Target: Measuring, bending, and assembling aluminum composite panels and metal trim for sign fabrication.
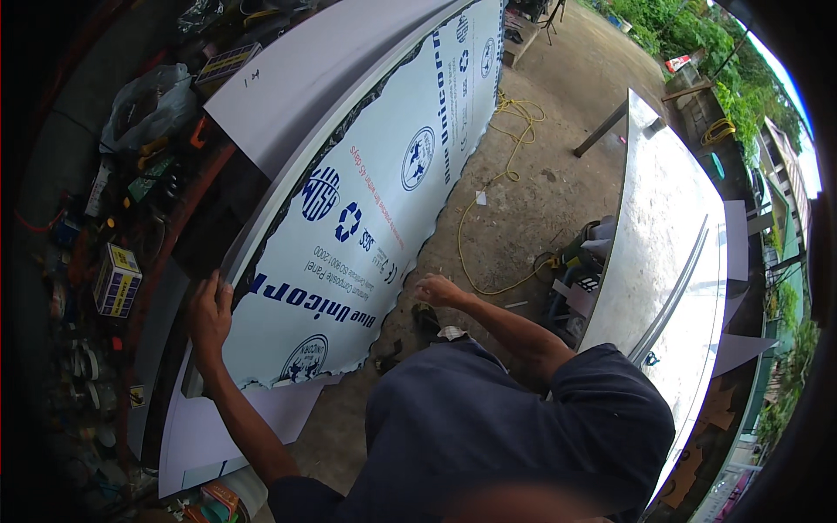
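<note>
A long panel (pixel 375 187) covered in pale printed film with ragged, torn-looking edges stands tilted on my left. My left hand (pixel 209 318) rests at its upper left border, fingers stretched out along the pale edge strip (pixel 261 222). On the other side, just off the film's lower ragged edge, is my right hand (pixel 440 291) with its fingers curled in. Whether anything is between those fingers is too small to make out. Large white sheets (pixel 283 91) lie behind and below the panel.
A shiny metal-topped table (pixel 649 235) stands to the right with long thin strips (pixel 667 305) on it. A yellow cord (pixel 462 253) winds over the concrete floor (pixel 523 196). Tools, a plastic bag (pixel 150 103) and a small box (pixel 118 281) crowd the far left.
</note>
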A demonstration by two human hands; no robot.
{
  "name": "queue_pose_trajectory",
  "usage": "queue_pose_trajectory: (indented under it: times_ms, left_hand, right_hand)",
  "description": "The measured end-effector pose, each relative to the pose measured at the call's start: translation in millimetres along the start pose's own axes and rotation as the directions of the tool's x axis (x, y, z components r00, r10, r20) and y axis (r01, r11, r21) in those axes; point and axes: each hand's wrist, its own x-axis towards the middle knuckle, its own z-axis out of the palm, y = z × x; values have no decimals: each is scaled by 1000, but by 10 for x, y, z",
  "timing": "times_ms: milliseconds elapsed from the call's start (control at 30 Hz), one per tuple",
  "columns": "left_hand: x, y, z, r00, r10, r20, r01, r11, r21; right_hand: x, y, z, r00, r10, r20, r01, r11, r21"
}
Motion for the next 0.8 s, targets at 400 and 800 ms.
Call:
queue_pose_trajectory:
  times_ms: [400, 800]
  left_hand:
    - [224, 156, 84, 997, 44, -61, -46, 998, -31]
    - [423, 191, 283, 991, 75, -108, -98, 969, -225]
  right_hand:
    - [-1046, 1029, 712, 905, 312, 288, -295, 950, -103]
    - [-972, 1038, 956, 880, 413, 235, -436, 899, 52]
